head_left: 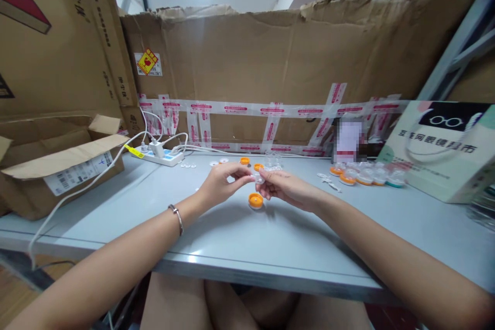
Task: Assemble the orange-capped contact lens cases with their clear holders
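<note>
My left hand (222, 181) and my right hand (285, 186) meet over the middle of the grey table (240, 247). Both pinch a small clear plastic piece (258, 179) between their fingertips. Just below it an orange cap (256, 200) lies on the table. Two more orange caps (244, 161) sit behind the hands, next to a cluster of clear plastic pieces (274, 163). A silver bracelet circles my left wrist.
A row of orange and teal capped parts (363, 175) stands at the right. A printed paper bag (444, 149) leans behind them. A white power strip (160, 155) with cables lies back left, beside an open cardboard box (58, 165). A taped cardboard wall (270, 72) closes the back.
</note>
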A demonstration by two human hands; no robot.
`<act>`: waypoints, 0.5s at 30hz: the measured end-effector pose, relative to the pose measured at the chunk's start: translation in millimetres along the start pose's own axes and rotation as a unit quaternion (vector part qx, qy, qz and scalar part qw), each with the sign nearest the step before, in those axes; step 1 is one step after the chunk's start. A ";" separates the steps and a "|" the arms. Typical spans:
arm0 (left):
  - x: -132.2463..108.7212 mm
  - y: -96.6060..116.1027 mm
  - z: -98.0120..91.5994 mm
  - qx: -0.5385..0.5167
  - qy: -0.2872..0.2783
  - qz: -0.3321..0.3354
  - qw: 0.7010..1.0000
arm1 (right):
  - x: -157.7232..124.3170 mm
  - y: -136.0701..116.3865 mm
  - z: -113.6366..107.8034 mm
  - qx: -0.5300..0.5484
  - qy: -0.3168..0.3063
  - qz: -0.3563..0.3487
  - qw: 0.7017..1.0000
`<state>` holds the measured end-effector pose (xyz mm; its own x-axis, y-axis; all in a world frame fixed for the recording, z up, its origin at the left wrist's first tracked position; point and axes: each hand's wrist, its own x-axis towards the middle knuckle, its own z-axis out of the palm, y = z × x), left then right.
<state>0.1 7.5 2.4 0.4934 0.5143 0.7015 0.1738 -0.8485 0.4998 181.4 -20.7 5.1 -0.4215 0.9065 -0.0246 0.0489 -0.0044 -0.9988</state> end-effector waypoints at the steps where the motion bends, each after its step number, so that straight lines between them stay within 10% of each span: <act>1: 0.1 -1.3 0.6 -0.007 -0.014 -0.023 1.000 | 1.4 1.1 -0.5 -0.021 0.008 0.001 1.000; 9: 1.7 -18.7 -2.7 -0.014 -0.026 -0.166 0.986 | 26.4 21.8 -40.1 -0.331 0.256 -0.132 0.899; 15: 2.4 -22.3 -5.3 0.001 -0.018 -0.166 0.986 | 44.4 45.8 -57.2 -0.498 0.252 -0.117 0.822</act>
<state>-7.1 28.3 -4.4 0.4393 0.7586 0.4811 0.3318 -0.6347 0.6979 216.7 43.6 -39.3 -0.1082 0.8946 0.4336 0.8422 0.3142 -0.4382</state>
